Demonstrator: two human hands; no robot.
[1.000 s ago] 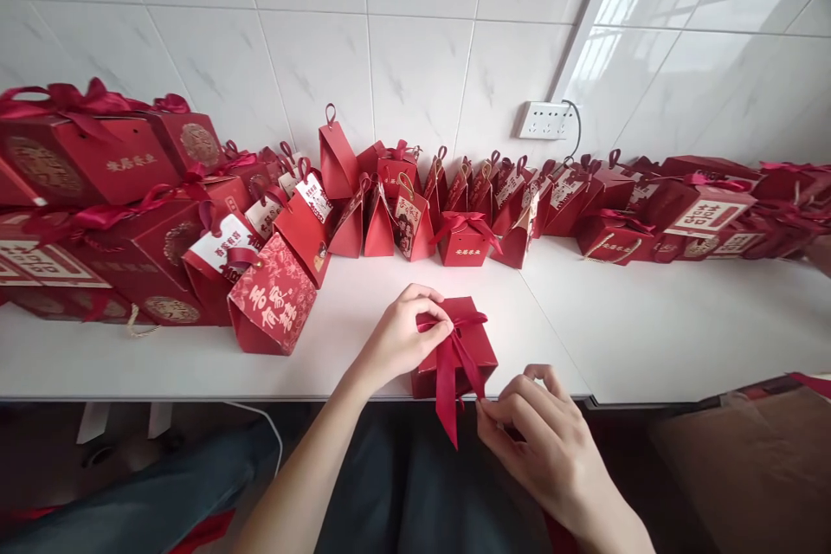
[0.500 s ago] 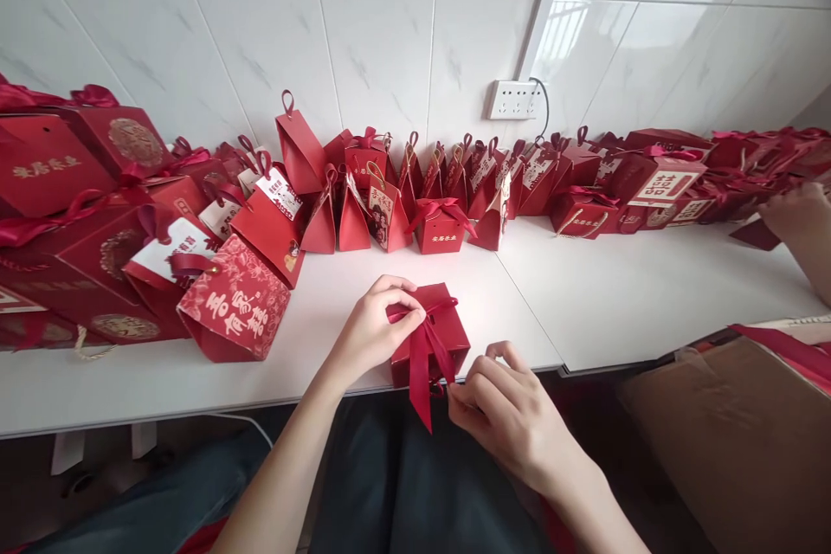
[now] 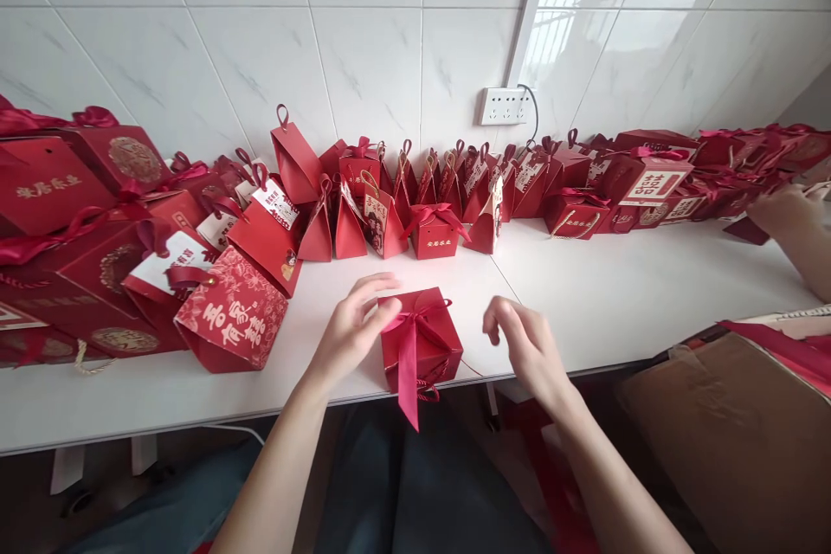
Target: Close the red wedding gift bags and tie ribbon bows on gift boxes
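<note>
A small red gift box (image 3: 441, 342) stands in front of me at the table's near edge. Around its top runs a red ribbon (image 3: 408, 363), tied at the middle, with one wide tail hanging over the front. A twisted red cord (image 3: 427, 389) loops out at the box's lower front. My left hand (image 3: 351, 329) is open at the box's left side, the thumb by its upper left corner; whether it touches is unclear. Apart from the box, to its right, my right hand (image 3: 523, 342) hovers with loosely bent fingers and nothing visible in them.
Many finished-looking red gift boxes (image 3: 434, 232) line the wall, with larger ones (image 3: 65, 277) stacked at left. Near the far right is another person's hand (image 3: 789, 216). A brown cardboard box (image 3: 733, 424) stands at lower right. A power socket (image 3: 506, 106) is on the wall.
My right hand has let go of the ribbon and moved up and right, away from the box. My left hand has released the knot and drawn back left.
</note>
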